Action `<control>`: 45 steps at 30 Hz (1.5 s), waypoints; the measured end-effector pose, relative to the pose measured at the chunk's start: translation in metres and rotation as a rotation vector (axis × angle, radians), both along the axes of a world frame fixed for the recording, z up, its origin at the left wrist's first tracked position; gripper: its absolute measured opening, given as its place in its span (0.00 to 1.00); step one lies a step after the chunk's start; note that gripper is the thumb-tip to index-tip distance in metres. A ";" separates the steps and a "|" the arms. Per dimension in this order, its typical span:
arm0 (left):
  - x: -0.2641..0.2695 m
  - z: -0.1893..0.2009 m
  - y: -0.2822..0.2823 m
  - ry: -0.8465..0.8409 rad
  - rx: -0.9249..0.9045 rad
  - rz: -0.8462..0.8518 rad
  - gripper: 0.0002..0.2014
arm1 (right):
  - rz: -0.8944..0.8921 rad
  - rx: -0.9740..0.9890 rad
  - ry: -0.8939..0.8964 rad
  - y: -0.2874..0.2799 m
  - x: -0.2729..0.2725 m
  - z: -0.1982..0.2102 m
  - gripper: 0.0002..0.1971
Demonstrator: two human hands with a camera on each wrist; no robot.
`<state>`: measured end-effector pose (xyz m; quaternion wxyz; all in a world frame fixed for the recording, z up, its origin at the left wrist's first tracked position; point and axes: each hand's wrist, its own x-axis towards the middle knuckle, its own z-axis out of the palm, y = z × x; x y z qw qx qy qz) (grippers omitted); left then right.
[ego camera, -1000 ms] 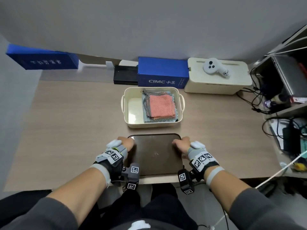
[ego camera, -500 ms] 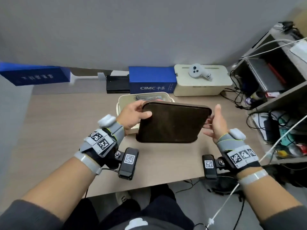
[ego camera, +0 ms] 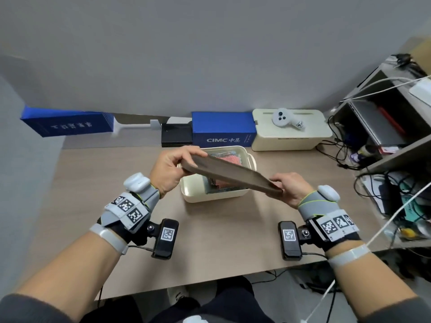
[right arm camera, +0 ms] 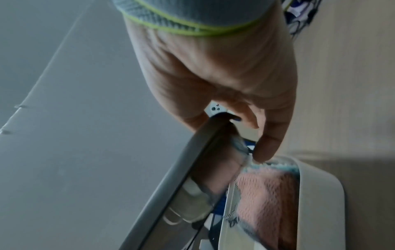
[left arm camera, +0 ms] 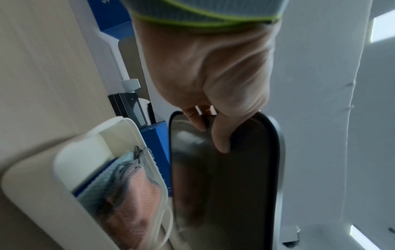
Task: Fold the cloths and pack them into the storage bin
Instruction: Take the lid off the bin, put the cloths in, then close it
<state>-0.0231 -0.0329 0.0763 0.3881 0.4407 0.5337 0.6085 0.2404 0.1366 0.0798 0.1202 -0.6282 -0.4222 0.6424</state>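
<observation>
1. Both hands carry the lid (ego camera: pixel 229 174), a dark flat panel with rounded corners, one hand per short end. An end-to-end hold likely gives control of tilt and yaw for lining it up.
2. Left hand (ego camera: pixel 168 169): fingers curled over the far-left edge, thumb underneath. It pinches the edge and carries nothing else. The left wrist view shows the fingertips (left arm camera: pixel 222 145) wrapped onto the lid's face.
3. Right hand (ego camera: pixel 290 188): same pinch on the near-right end, thumb on top and fingers below.
4. The lid hangs over the storage bin (ego camera: pixel 214 195), clear of the rim, tilted with the left end high and the right end low. Probably the low edge goes down first, then the rest hinges shut.
5. The folded cloths (right arm camera: pixel 265 199) are already in the bin, stacked toward its right side with the pink one on top and grey mesh and blue beneath. They sit below the rim, so the lid should clear them.
6. The bin sits mid-tabletop (ego camera: pixel 98 197), near the blue box (ego camera: pixel 222 129) at the back. Judgement: packing is done, closing is in progress.
</observation>
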 end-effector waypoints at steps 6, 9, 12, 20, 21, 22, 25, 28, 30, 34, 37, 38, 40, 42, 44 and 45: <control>-0.014 -0.033 -0.004 0.278 -0.047 0.143 0.16 | 0.062 0.035 0.112 0.003 -0.020 -0.026 0.09; -0.017 -0.047 -0.005 0.230 -0.206 0.200 0.17 | -0.004 0.131 0.173 0.009 -0.028 -0.044 0.11; -0.011 -0.057 0.004 0.009 -0.330 0.207 0.26 | 0.032 0.173 0.104 0.020 -0.037 -0.063 0.15; -0.011 -0.084 0.028 0.125 -0.696 0.537 0.20 | 0.415 0.439 -0.274 0.050 -0.038 -0.081 0.19; -0.009 -0.087 0.031 0.269 -0.770 0.549 0.19 | 0.444 0.451 -0.293 0.053 -0.037 -0.083 0.19; -0.007 -0.088 0.033 0.366 -0.829 0.562 0.17 | 0.468 0.465 -0.310 0.054 -0.036 -0.086 0.19; -0.001 -0.096 0.033 0.479 -0.872 0.618 0.16 | 0.500 0.510 -0.347 0.056 -0.037 -0.100 0.20; 0.001 -0.104 0.027 0.564 -0.867 0.612 0.17 | 0.500 0.474 -0.381 0.054 -0.036 -0.105 0.26; 0.002 -0.104 0.026 0.590 -0.847 0.613 0.17 | 0.488 0.440 -0.420 0.055 -0.035 -0.110 0.31; 0.009 -0.104 0.030 0.633 -0.836 0.638 0.18 | 0.515 0.370 -0.481 0.059 -0.031 -0.131 0.35; 0.015 -0.108 0.028 0.619 -0.852 0.649 0.23 | 0.523 0.346 -0.491 0.057 -0.028 -0.138 0.31; 0.017 -0.110 0.026 0.614 -0.855 0.645 0.26 | 0.528 0.346 -0.499 0.058 -0.028 -0.139 0.30; 0.021 -0.112 0.023 0.596 -0.853 0.643 0.30 | 0.556 0.330 -0.508 0.061 -0.028 -0.143 0.27; 0.022 -0.118 0.020 0.557 -0.871 0.649 0.33 | 0.585 0.317 -0.519 0.065 -0.027 -0.144 0.27; 0.020 -0.123 0.017 0.459 -0.908 0.633 0.31 | 0.610 0.297 -0.516 0.067 -0.029 -0.137 0.24; 0.017 -0.126 0.017 0.394 -0.932 0.616 0.28 | 0.625 0.290 -0.502 0.070 -0.031 -0.135 0.21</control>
